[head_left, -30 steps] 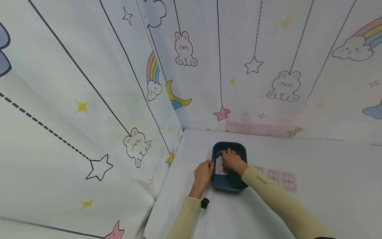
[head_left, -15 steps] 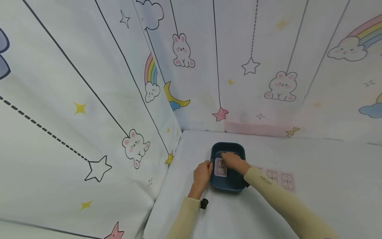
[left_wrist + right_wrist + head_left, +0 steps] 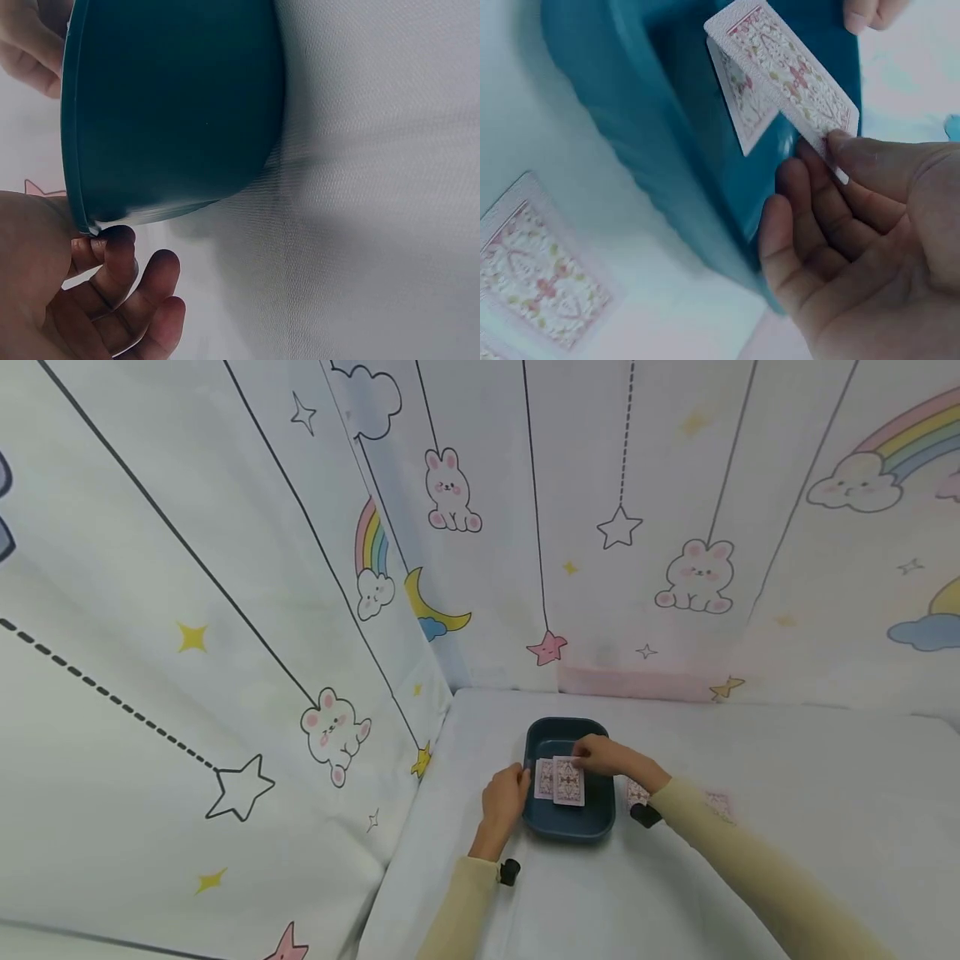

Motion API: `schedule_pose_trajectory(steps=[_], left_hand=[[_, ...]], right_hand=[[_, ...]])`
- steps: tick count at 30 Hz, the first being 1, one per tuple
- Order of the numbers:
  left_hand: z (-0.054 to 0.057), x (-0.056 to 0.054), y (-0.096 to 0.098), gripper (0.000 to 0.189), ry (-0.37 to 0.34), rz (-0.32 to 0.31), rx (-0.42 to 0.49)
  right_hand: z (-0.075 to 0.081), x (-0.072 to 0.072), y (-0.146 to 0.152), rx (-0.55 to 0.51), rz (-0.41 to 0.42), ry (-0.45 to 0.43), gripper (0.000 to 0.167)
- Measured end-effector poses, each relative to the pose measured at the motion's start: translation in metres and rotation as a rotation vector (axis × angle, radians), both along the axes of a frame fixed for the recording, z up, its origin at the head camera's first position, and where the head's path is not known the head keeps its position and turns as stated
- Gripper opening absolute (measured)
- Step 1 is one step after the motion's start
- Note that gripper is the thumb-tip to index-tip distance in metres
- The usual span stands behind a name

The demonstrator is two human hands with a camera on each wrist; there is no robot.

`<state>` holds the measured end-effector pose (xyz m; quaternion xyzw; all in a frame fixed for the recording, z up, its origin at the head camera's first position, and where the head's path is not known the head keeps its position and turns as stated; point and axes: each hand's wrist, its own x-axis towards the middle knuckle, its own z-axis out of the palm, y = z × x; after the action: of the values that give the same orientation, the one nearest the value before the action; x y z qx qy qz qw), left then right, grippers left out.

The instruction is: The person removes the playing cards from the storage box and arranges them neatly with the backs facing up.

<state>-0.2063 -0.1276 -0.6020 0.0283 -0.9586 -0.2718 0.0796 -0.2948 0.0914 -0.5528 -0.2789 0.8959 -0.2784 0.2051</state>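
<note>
My right hand pinches a playing card by its edge, thumb on top and fingers beneath, over a dark teal plastic tub. A second playing card lies inside the tub, partly covered by the held one. Both show a reddish patterned back. In the right wrist view the held card slants above the card in the tub. On the tub's left side, my left hand grips the rim, its fingertips curled at the edge in the left wrist view.
Right of the tub, more playing cards lie patterned side up in a row on the white cloth-covered table, including one card partly hidden by the right arm. A cartoon-printed curtain encloses the back and left.
My right hand has drawn back rightward from inside the tub with a card, which now overlaps the other card in view. The left hand keeps its place on the rim.
</note>
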Motion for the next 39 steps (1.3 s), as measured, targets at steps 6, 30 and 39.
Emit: schedule_pose_trajectory(steps=[6,30,39], left_hand=[[-0.001,0.000,0.000,0.032,-0.008,-0.002,0.000],[0.006,0.006,0.001,0.032,0.005,-0.025,0.013],[0.001,0.006,0.004,0.031,-0.027,0.006,0.041]], right_hand=[[0.000,0.000,0.031,-0.086,-0.028,-0.066,0.019],[-0.014,0.025,0.171,-0.179,-0.196,-0.191,0.031],[-0.035,0.037,0.213,-0.160,-0.255,-0.252,0.034]])
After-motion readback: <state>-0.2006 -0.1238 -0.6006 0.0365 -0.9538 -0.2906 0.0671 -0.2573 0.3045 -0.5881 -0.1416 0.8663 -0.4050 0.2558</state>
